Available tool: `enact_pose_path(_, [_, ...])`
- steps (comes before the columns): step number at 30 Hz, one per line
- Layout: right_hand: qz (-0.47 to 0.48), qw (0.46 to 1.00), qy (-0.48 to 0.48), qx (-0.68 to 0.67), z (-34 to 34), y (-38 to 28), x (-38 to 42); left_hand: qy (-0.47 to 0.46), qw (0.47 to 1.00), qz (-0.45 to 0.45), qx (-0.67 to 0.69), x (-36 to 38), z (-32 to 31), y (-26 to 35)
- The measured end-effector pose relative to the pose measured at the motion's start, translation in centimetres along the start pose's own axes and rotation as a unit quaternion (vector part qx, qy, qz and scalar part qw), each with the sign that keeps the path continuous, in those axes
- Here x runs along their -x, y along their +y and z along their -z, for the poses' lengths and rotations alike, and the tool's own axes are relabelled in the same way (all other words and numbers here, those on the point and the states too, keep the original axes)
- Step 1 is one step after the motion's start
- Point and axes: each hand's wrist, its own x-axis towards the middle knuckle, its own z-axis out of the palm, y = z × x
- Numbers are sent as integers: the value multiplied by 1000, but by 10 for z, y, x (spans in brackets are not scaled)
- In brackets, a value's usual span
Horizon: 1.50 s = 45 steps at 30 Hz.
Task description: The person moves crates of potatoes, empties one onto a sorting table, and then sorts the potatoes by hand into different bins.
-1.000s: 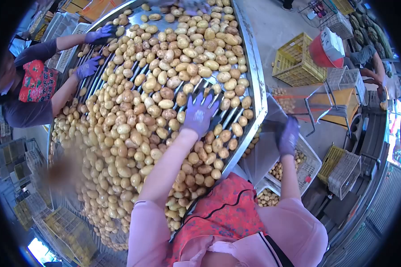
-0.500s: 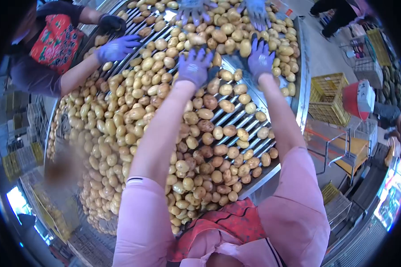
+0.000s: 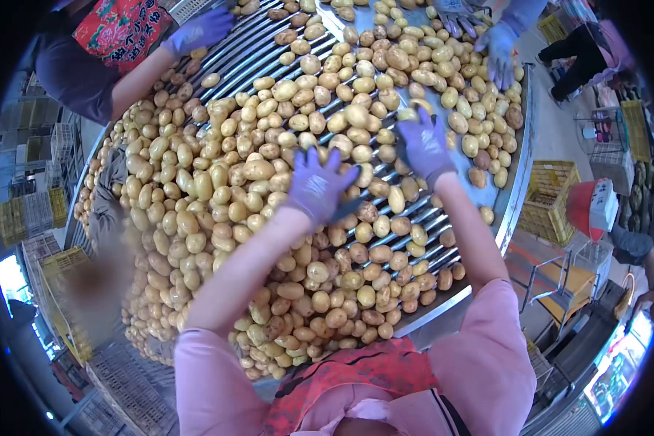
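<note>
Many yellow-brown potatoes (image 3: 258, 171) lie over a bed of metal rollers (image 3: 429, 225). My left hand (image 3: 318, 187), in a purple glove, rests on the potatoes near the middle with its fingers spread. Farther right and a little higher, my right hand (image 3: 424, 145) wears a matching glove. Its fingers reach forward among potatoes beside a smooth metal plate (image 3: 459, 161), touching some at the fingertips. Neither hand is wrapped round a potato. The undersides of both hands are hidden.
At upper left a co-worker's purple-gloved hand (image 3: 202, 30) reaches over the rollers. Another person's gloved hand (image 3: 498, 54) is at the top right among potatoes. A metal side rail (image 3: 517, 196) borders the rollers. Beyond stand a yellow crate (image 3: 548, 200) and a red bucket (image 3: 580, 209).
Both my hands have drawn back toward me, the left one farther, and potatoes have shifted nearer over the rollers. The camera view has shifted. The left co-worker's hand appears higher up.
</note>
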Motion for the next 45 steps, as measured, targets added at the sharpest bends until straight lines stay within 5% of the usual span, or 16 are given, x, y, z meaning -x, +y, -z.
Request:
enact_pose_path(4, [163,970,170,-61,32,-15,-93,2,991,-85,100,-15,-34,65])
enact_pose_path(6, [123,987,99,-3,2,-22,-151,-25,985,-90,143,-19,-39,98])
enact_pose_path(7, [-77,989,-46,-122,12,-39,-173,-33,978,-111,173,-20,-45,102])
enact_pose_path(11, [-24,989,-148,14,-10,-49,-207,-26,974,-119,190,-8,6,64])
enact_pose_path(14, [-48,992,-108,-33,-20,-47,-193,156,985,23,69,-16,13,1])
enact_pose_path(17, [-58,990,-68,-114,-27,-30,-164,111,989,95,1,-46,17,-62])
enact_pose_path(19, [3,960,157,-233,-25,-35,-116,75,993,75,-48,-69,5,-91])
enact_pose_path(23, [130,937,158,-282,-5,-83,9,47,992,113,26,-106,-4,-87])
enact_pose_path(25, [103,975,-8,-196,-1,-78,42,11,988,142,67,-111,6,-81])
enact_pose_path(28, [8,972,58,-229,-12,-24,40,20,975,161,150,-103,8,-96])
enact_pose_path(29, [-36,934,140,-326,-9,-15,30,57,972,165,161,-96,8,-99])
enact_pose_path(33, [2,849,-112,-516,27,-42,21,334,888,177,263,-45,25,-105])
enact_pose_path(35, [252,951,-87,-154,23,-78,17,387,858,181,285,-28,34,-135])
enact_pose_path(38, [236,956,-145,-92,-9,-102,16,231,839,334,361,-2,67,-155])
enact_pose_path(41, [238,956,-151,-75,-16,-102,9,266,913,233,204,-8,49,-151])
enact_pose_path(45, [220,954,-194,-63,-21,-101,11,40,992,116,-31,-42,34,-118])
